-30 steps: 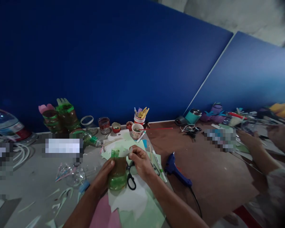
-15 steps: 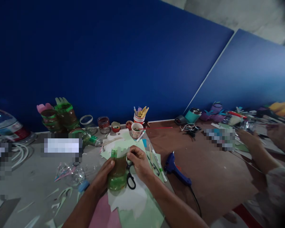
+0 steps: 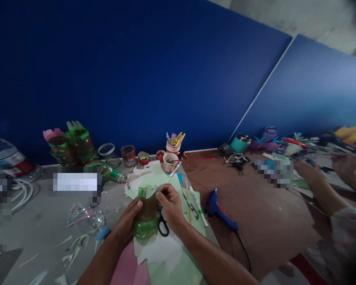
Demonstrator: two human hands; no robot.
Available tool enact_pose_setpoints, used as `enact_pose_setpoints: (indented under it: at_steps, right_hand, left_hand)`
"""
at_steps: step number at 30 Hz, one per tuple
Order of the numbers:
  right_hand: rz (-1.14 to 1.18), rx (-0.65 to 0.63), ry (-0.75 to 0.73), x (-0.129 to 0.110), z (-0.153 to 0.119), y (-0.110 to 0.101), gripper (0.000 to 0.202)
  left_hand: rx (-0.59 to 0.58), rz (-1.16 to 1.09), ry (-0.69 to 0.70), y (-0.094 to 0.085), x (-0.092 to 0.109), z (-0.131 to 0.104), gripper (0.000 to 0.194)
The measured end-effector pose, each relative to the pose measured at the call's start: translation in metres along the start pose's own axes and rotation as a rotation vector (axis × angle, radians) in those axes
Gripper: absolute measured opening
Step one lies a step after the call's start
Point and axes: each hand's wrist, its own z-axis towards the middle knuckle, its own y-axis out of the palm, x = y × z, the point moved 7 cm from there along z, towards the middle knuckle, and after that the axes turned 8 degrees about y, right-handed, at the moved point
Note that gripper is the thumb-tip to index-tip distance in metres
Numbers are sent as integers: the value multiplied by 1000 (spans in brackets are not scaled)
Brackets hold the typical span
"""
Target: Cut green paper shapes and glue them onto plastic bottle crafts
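Hands, head view: L hand (image 3: 129, 218) wrapped round L side of cut green plastic bottle (image 3: 146, 215), thumb in front, prob. to steady it upright over paper sheets (image 3: 163, 253). R hand (image 3: 172, 204): thumb & fingertips pinched on pale paper strip (image 3: 150, 192) at rim, prob. for fine positioning. Vs. 1 s ago: R hand nearer bottle, strip's R end drawn in.

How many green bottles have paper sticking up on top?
3: the held bottle in the left hand, its pale paper pinched by the right hand; and, at the back left, the pink-topped bottle and the pale-topped bottle. Others may be hidden.
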Motion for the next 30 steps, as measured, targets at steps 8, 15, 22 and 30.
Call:
enact_pose_setpoints:
  at_steps: [8, 15, 22, 30]
  right_hand:
    - [-15, 28, 39, 3, -1, -2, 20]
    - [47, 11, 102, 5, -2, 0, 23]
    - [121, -11, 74, 5, -5, -2, 27]
    - [66, -67, 57, 12, -4, 4, 48]
  left_hand:
    - [-15, -1, 0, 4, 1, 0, 40]
    - [-33, 26, 3, 2, 0, 1, 40]
    - [-85, 5, 13, 6, 3, 0, 39]
    - [-71, 33, 24, 3, -1, 0, 45]
